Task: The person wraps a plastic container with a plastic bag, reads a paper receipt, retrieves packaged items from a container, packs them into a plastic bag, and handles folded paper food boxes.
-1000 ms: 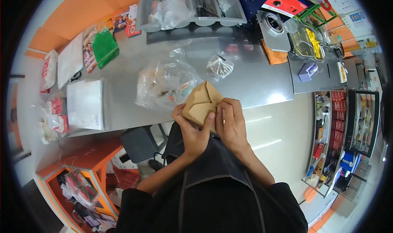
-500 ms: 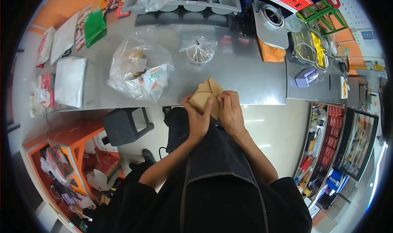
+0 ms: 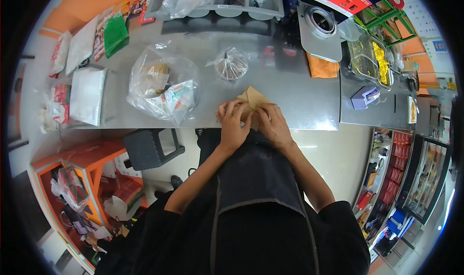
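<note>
A brown kraft paper takeout box (image 3: 253, 97) with folded top flaps stands at the front edge of the steel counter. My left hand (image 3: 235, 125) grips its left side, fingers bent over the top. On the other side my right hand (image 3: 274, 124) holds the box with its fingers on the flaps. The hands cover most of the box's lower part. Left of them lies a clear plastic bag (image 3: 140, 89) with a brown box and a white printed packet in it. Behind the box sits a small clear bag wrapped around a round thing (image 3: 232, 68).
A grey divided tray (image 3: 220, 8) stands at the back. To the right are a metal device with a round opening (image 3: 320, 24), an orange cloth (image 3: 323, 66) and a purple tape dispenser (image 3: 363, 97). A dark stool (image 3: 140, 149) is below the counter. Another person's hand (image 3: 93, 241) shows at lower left.
The box has moved slightly away from my body and onto the counter's edge. My left fingers have shifted from its side up over the top flaps.
</note>
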A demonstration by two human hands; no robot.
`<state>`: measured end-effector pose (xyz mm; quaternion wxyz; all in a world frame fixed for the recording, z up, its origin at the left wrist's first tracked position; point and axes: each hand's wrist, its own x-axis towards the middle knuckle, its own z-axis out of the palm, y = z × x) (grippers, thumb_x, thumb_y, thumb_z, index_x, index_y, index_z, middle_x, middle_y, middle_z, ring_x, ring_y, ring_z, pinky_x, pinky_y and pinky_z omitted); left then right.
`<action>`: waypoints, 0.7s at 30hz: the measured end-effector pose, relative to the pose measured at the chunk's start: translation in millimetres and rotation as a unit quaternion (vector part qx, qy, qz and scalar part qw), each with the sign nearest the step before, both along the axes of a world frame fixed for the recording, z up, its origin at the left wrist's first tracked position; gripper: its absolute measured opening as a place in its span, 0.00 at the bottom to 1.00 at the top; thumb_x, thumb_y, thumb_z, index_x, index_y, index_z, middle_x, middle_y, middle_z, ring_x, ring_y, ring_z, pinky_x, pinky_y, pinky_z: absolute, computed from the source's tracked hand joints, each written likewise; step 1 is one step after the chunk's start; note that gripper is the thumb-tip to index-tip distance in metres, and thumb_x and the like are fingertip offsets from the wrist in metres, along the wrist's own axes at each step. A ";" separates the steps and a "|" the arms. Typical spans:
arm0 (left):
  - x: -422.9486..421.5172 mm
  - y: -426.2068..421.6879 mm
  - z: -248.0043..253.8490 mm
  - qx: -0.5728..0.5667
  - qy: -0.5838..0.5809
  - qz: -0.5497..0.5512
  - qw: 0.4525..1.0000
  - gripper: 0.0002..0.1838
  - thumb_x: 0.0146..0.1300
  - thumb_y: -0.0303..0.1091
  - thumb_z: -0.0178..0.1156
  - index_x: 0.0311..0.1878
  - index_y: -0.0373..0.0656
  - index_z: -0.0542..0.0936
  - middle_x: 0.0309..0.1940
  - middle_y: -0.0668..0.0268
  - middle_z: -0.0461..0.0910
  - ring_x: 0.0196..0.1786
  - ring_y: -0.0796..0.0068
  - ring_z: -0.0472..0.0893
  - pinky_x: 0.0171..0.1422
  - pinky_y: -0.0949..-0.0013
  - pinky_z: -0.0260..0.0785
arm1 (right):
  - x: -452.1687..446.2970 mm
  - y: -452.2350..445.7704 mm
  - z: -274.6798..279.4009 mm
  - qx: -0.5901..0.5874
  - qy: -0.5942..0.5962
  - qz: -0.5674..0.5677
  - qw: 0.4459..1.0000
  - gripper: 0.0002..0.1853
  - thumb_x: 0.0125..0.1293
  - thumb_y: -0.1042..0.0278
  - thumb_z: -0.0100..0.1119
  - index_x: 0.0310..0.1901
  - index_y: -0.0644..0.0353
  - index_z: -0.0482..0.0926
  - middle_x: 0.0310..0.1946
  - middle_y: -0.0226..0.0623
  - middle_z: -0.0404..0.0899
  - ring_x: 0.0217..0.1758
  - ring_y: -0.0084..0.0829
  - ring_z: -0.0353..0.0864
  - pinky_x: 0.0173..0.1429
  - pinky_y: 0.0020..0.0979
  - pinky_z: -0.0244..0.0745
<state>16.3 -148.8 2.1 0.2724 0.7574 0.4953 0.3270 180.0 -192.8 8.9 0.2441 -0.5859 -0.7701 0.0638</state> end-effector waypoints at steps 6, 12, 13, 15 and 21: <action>6.1 6.3 2.3 -0.019 -0.031 -0.007 0.999 0.19 0.56 0.33 0.72 0.51 0.47 0.82 0.49 0.65 0.77 0.58 0.59 0.70 0.65 0.54 0.55 | 18.6 3.3 14.9 0.034 -0.021 0.054 0.998 0.19 0.56 0.73 0.56 0.49 0.70 0.79 0.51 0.44 0.76 0.53 0.45 0.76 0.59 0.41 0.75; 5.2 12.3 2.4 0.005 0.009 -0.038 0.999 0.18 0.57 0.33 0.70 0.53 0.48 0.81 0.47 0.66 0.78 0.56 0.61 0.72 0.61 0.54 0.54 | 27.2 3.3 -2.2 0.106 -0.077 0.087 0.988 0.20 0.54 0.69 0.57 0.49 0.69 0.80 0.51 0.45 0.78 0.53 0.43 0.77 0.60 0.42 0.75; 5.9 13.0 1.9 0.005 0.011 -0.039 0.999 0.18 0.57 0.33 0.70 0.53 0.48 0.81 0.47 0.66 0.78 0.56 0.61 0.72 0.61 0.54 0.54 | 28.9 3.9 -6.0 0.105 -0.075 0.086 0.988 0.20 0.54 0.69 0.57 0.49 0.69 0.80 0.51 0.45 0.78 0.53 0.43 0.77 0.60 0.42 0.75; 6.2 14.2 0.9 -0.017 -0.029 -0.040 0.999 0.17 0.58 0.33 0.69 0.51 0.49 0.83 0.47 0.66 0.78 0.56 0.62 0.72 0.61 0.54 0.54 | 32.0 5.8 -13.2 0.122 -0.089 0.111 0.982 0.20 0.55 0.69 0.57 0.49 0.68 0.80 0.52 0.44 0.78 0.54 0.42 0.77 0.61 0.43 0.74; 2.6 15.1 4.3 0.042 0.037 -0.093 0.994 0.15 0.59 0.31 0.68 0.51 0.48 0.84 0.47 0.69 0.79 0.55 0.65 0.73 0.60 0.57 0.54 | 37.1 9.6 -11.3 0.100 -0.102 0.142 0.979 0.20 0.56 0.68 0.56 0.50 0.67 0.79 0.56 0.43 0.77 0.55 0.39 0.76 0.64 0.42 0.71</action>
